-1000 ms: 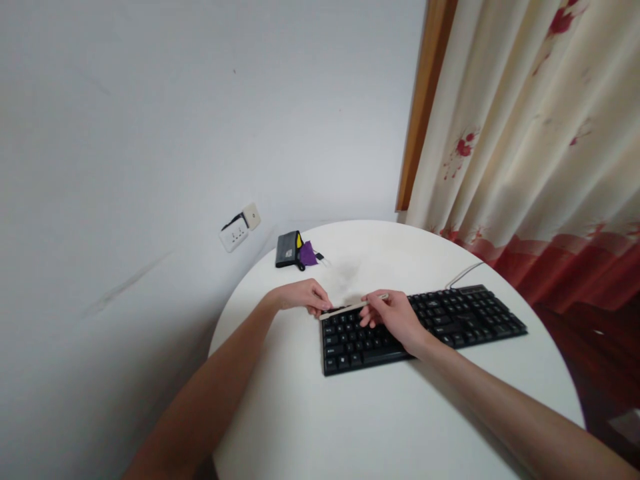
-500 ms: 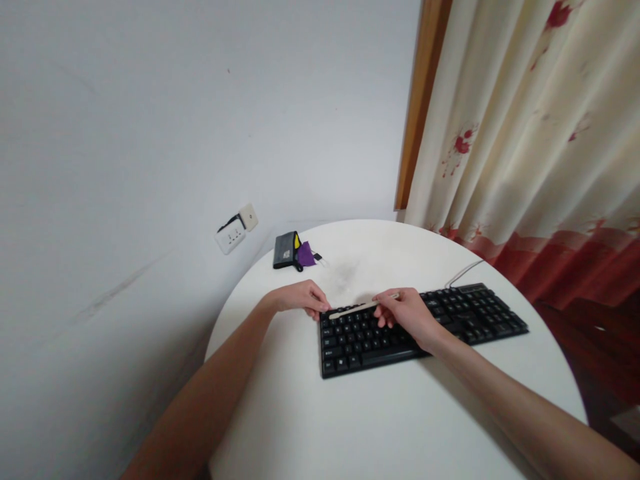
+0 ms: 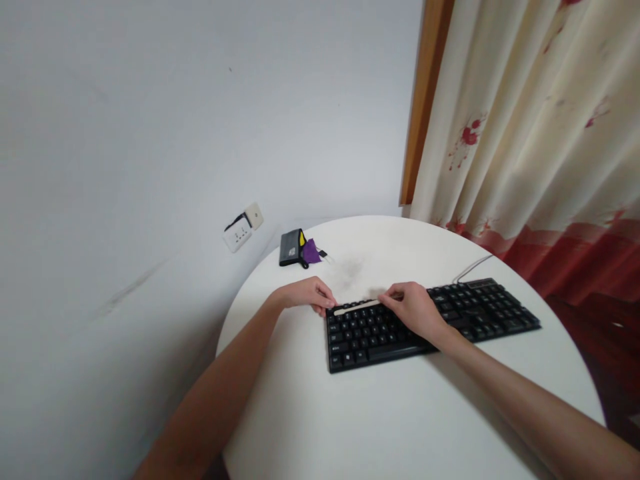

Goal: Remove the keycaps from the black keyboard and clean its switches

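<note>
A black keyboard [image 3: 370,335] lies at a slight slant on the white round table [image 3: 310,407]. My left hand [image 3: 311,293] is closed at its far left corner, thumb and fingers pinching the edge. In my right hand [image 3: 414,307], a slim beige stick shaped like a toothbrush [image 3: 356,307] is pinched between thumb and fingers. The stick lies almost level along the top row of keys, its wider end pointing left, close to my left fingertips. Bristles cannot be made out. My right hand and wrist cover the middle keys.
A grey pouch [image 3: 290,248] with a purple cloth [image 3: 311,251] beside it sits near the table's far left edge. The keyboard's cable [image 3: 473,267] runs off the far right. A wall with a socket [image 3: 237,235] borders the left; a curtain [image 3: 480,167] hangs at right.
The view has shifted slightly, so everything appears a little further right. The stick now lies flatter along the top keys, and my right fingers cover its near end. Both hands keep their grips.
</note>
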`<act>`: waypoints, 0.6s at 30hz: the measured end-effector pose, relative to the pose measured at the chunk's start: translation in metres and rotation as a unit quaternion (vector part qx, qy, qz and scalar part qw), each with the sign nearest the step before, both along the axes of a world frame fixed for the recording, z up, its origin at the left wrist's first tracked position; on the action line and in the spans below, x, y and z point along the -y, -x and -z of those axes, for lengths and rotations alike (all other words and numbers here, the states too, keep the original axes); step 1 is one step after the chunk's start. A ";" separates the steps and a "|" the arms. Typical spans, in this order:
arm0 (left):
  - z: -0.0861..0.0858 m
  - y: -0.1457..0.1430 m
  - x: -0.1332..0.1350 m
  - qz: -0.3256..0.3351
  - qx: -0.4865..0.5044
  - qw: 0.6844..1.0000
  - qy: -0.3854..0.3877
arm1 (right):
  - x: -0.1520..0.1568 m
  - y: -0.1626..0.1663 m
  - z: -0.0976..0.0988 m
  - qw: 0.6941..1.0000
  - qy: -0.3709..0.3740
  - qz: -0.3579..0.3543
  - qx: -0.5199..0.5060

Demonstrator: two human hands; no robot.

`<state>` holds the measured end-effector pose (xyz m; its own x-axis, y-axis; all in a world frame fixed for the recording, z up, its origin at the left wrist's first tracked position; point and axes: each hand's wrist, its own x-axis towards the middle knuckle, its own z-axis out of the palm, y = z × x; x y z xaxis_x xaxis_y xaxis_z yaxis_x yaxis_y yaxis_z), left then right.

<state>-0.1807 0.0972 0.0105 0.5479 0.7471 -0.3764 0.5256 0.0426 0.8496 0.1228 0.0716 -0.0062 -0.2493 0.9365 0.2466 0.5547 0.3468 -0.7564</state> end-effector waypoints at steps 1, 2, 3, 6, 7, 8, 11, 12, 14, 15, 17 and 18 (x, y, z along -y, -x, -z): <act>0.001 0.001 0.000 0.000 0.001 1.000 0.000 | 0.000 -0.001 0.000 1.000 -0.001 0.000 0.011; 0.002 0.001 -0.001 0.000 0.002 1.000 0.000 | -0.001 -0.001 0.000 1.000 -0.002 -0.001 0.021; 0.003 0.002 -0.001 0.001 0.002 1.000 0.001 | -0.001 -0.002 -0.001 1.000 -0.002 -0.003 0.029; 0.004 0.003 -0.002 0.004 0.001 1.000 -0.001 | -0.003 -0.003 -0.001 0.999 -0.005 -0.010 0.050; 0.004 0.003 -0.002 0.005 0.001 1.000 -0.002 | -0.004 -0.004 -0.002 0.998 -0.007 -0.012 0.056; 0.004 0.003 -0.002 0.005 0.001 1.000 -0.003 | -0.004 -0.005 -0.002 0.998 -0.008 -0.015 0.061; 0.005 0.004 -0.002 0.006 -0.001 1.000 -0.003 | -0.007 -0.011 -0.005 0.997 -0.008 -0.017 0.075; 0.005 0.004 -0.002 0.007 -0.003 1.000 -0.003 | -0.008 -0.013 -0.006 0.997 -0.008 -0.016 0.078; 0.005 0.004 -0.003 0.009 -0.004 1.000 -0.001 | -0.010 -0.017 -0.007 0.996 -0.003 -0.018 0.082; 0.005 0.004 -0.003 0.011 -0.003 1.000 0.001 | -0.011 -0.019 -0.008 0.996 0.002 -0.020 0.084; 0.005 0.004 -0.004 0.012 0.000 1.000 0.003 | -0.013 -0.020 -0.008 0.996 0.007 -0.022 0.090; 0.006 0.004 -0.004 0.013 0.001 1.000 0.004 | -0.013 -0.020 -0.008 0.995 0.006 -0.022 0.093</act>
<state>-0.1846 0.1010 0.0049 0.5669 0.7299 -0.3820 0.5255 0.0368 0.8500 0.1426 0.0848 0.0018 -0.3304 0.9264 0.1808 0.6696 0.3650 -0.6469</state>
